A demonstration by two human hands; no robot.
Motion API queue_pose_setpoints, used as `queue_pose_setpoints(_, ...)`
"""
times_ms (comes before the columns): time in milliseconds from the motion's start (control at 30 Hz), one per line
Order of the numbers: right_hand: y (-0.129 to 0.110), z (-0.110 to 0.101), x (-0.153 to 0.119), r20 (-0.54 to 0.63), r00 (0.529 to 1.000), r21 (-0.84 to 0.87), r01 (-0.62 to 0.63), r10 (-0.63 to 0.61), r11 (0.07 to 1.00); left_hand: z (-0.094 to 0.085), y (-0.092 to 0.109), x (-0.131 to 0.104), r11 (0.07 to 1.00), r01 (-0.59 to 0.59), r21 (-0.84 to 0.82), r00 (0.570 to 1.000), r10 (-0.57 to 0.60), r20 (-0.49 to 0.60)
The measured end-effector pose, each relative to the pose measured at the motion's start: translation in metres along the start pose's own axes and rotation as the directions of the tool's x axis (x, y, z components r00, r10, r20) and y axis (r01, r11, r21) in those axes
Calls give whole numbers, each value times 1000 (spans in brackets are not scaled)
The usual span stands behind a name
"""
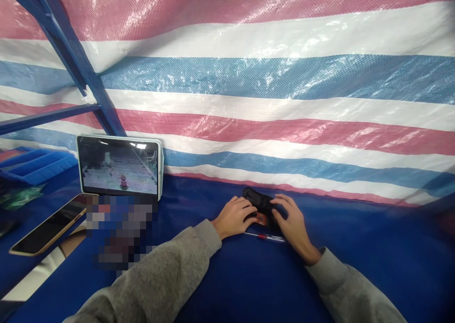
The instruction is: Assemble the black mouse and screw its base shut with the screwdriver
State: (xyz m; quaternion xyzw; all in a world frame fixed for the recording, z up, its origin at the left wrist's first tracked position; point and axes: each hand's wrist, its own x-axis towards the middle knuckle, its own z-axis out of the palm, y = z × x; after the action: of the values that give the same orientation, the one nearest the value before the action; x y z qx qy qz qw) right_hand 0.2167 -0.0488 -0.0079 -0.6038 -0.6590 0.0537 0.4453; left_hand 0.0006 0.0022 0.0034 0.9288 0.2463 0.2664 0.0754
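A black pouch-like item (260, 199) lies on the blue table between my hands. My left hand (235, 217) rests at its left side with fingers curled over its edge. On its right side, my right hand (292, 222) touches it with bent fingers and the thumb apart. A small orange-brown piece (261, 219) shows just below the black item, partly hidden by my left fingers. Nearer to me, a thin clear stick with a red part (265, 237) lies flat on the table.
At the left, a tablet (119, 166) stands upright, with a phone (53, 224) in front of it. Behind them are blue trays (39, 165) and green packets (24, 196). A striped tarp (270, 124) hangs behind the blue table (249, 285). One area is pixelated.
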Motion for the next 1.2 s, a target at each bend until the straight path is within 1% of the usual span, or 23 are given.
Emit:
queue_pose_setpoints(233, 1, 1, 0, 20, 1000, 20, 4, -5, 1000, 1, -1, 0, 999, -34, 6, 999, 34, -2)
queue_pose_setpoints(400, 1, 2, 0, 28, 999, 20, 18, -18, 1000, 3, -1, 0, 1000, -16, 2, 1000, 16, -1)
queue_pose_setpoints(633, 6, 5, -1, 117, 993, 19, 29, -31, 999, 1, -1, 0, 999, -38, 12, 999, 38, 4)
queue_pose_setpoints(867, 5, 5, 0, 143, 989, 23, 22, -25, 999, 0, -1, 1, 998, -55, -36, 998, 55, -8)
queue_pose_setpoints(1000, 4, 4, 0, 145, 989, 34, 23, -28, 999, 1, -2, 0, 998, -39, -39, 999, 39, -5)
queue_pose_setpoints(1200, 3, 5, 0, 146, 989, 21, 10, -13, 1000, 1, -2, 1, 1000, 8, -30, 999, -7, 32)
